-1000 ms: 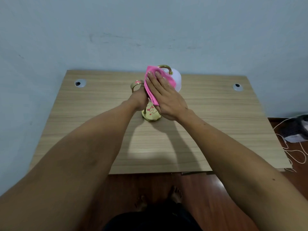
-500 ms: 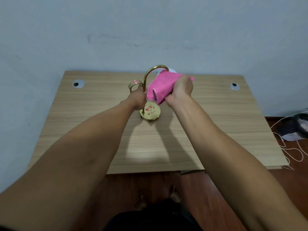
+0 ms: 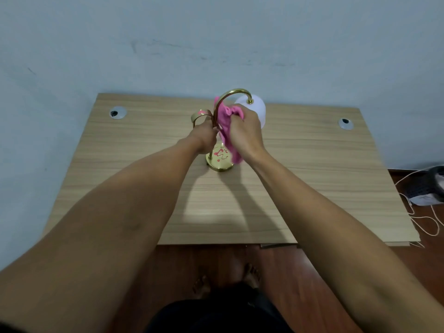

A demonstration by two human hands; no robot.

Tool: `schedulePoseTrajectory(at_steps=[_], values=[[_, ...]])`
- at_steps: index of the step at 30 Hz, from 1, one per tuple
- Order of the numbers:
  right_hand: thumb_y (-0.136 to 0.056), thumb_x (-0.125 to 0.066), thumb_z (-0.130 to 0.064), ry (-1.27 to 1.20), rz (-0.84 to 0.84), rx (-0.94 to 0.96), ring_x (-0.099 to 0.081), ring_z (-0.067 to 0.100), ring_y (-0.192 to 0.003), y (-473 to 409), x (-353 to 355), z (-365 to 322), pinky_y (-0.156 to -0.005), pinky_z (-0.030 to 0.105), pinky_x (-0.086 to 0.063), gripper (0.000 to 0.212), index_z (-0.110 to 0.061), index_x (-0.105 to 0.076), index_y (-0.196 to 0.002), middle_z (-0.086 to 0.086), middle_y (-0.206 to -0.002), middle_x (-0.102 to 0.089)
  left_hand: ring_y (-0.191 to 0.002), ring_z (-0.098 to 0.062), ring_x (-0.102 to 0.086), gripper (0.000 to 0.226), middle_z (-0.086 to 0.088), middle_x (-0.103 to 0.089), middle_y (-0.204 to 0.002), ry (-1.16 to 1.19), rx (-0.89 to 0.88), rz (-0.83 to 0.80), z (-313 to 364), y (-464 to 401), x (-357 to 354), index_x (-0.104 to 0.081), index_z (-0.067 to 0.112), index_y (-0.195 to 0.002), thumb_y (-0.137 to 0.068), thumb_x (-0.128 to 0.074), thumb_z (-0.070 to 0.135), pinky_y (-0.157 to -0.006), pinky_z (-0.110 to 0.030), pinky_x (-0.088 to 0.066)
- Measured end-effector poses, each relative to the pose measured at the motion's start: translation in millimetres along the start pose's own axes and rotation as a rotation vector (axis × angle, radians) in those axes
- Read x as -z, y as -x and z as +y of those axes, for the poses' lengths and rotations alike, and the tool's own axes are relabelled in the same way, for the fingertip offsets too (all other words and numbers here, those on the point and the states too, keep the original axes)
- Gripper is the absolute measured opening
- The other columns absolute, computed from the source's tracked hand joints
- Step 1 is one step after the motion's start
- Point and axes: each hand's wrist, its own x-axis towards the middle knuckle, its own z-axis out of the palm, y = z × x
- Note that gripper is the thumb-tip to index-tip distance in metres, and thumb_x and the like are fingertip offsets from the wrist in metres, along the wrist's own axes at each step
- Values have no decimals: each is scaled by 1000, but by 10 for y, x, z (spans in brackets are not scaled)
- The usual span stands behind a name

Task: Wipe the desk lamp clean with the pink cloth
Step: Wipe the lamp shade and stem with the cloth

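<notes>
On desk (image 3: 312,183): left hand (image 3: 204,138) grips lamp (image 3: 230,97); right hand (image 3: 245,133) clutches pink cloth (image 3: 224,116).

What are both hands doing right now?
Left hand: closed around the lamp stem, steadying it.
Right hand: closed on the cloth, pressed against the stem.
</notes>
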Motion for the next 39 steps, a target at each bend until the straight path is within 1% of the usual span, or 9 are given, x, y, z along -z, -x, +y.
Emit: schedulePoseTrajectory(at_steps=[5,8,11,17,22,27,34,36,39], values=[[-100,-44,-12,-245,474,-116,-58,19,-73,-164,394,-187,-69,38,-47,35,-19,-62,-72,-5,-73,-61,-121,-41,-53,31,-23,-51,-137,28,26,9,-48,-16,-14,-48,-5,-130,-102,-42,8,-94,-36,-44],[-98,-47,-19,-236,579,5,-63,21,-84,-217,502,-441,-82,39,-53,28,-23,-62,-75,-11,-76,-64,-124,-39,-54,35,-24,-55,-135,62,26,26,-23,-4,-13,-48,-2,-134,-106,-37,16,-100,-38,-43],[-94,-43,-20,15,470,155,-66,27,-88,-184,326,-512,-82,39,-54,24,-17,-67,-92,-7,-81,-71,-121,-36,-56,38,-22,-58,-132,39,36,44,22,32,9,-49,0,-133,-108,-35,23,-93,-34,-43],[-92,-44,-17,711,95,544,-37,31,-150,-75,7,-45,-117,48,-32,51,-14,-57,-142,6,-156,-49,-119,-37,-56,42,-18,-61,-129,10,41,-46,-313,195,-36,-45,8,-138,-104,-44,34,-97,-39,-44],[-91,-50,-16,966,34,861,-28,38,-155,-78,29,223,-126,55,-23,59,-4,-51,-149,11,-163,-40,-90,-24,-70,36,-6,-74,-88,139,104,125,-714,331,-10,-70,4,-90,-96,-62,38,-79,-33,-54],[-86,-50,-14,984,-22,919,-30,40,-154,39,-41,329,-126,57,-23,65,4,-48,-149,19,-162,-39,-94,-18,-65,43,-4,-70,-101,420,-31,298,-653,352,106,-59,14,-128,-89,-73,27,-85,-32,-54],[-78,-55,3,760,-34,814,-50,37,-141,186,-38,511,-123,49,-34,61,7,-58,-139,21,-146,-59,-77,-20,-66,9,-4,-66,-84,563,-69,270,-578,237,159,-69,17,-92,-96,-62,21,-78,-39,-56],[-87,-53,3,503,-41,540,-58,25,-133,279,-40,539,-118,38,-41,48,-4,-66,-132,11,-138,-66,-77,-20,-64,8,-8,-64,-85,619,-58,245,-589,233,157,-70,14,-93,-96,-64,18,-75,-37,-54],[-93,-43,-9,-72,192,-18,-70,7,-103,353,-84,414,-83,19,-55,37,-15,-76,-108,0,-112,-76,-78,-20,-63,10,-9,-63,-84,658,-52,222,-603,233,160,-72,11,-96,-96,-65,18,-74,-34,-52]])
